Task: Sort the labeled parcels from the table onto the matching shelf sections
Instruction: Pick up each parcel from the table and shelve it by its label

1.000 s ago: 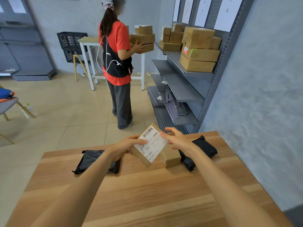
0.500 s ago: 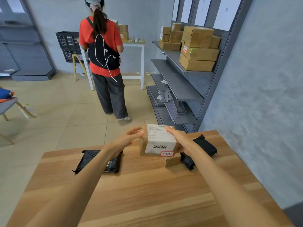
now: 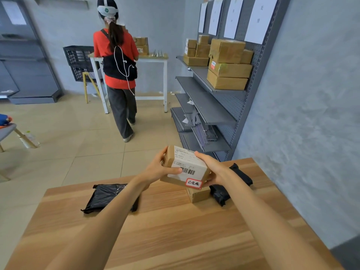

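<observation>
Both hands hold one box above the far edge of the table. The left hand grips the box's left end, thumb laid across the white label just short of the barcode. The right hand cups the right end, fingers wrapped under and behind it. The box is tilted, label face up toward the camera, clear of the tabletop.

Step in hand, as judged: reading the label. A red-bordered sticker with handwritten characters sits at the box's near lower corner; it likely names the target section.

Still on the table: a second box directly below the held one, a black bag under the left forearm, and another black bag beside the right wrist.

Next move calls for matching the sticker to one of the paper signs hung above the shelf ahead on the right. The sign text is too small to read. The upper tier already carries stacked boxes; the middle tiers are mostly bare. A second person stands near the shelf's far end, so the carry path should keep to the near end.
</observation>
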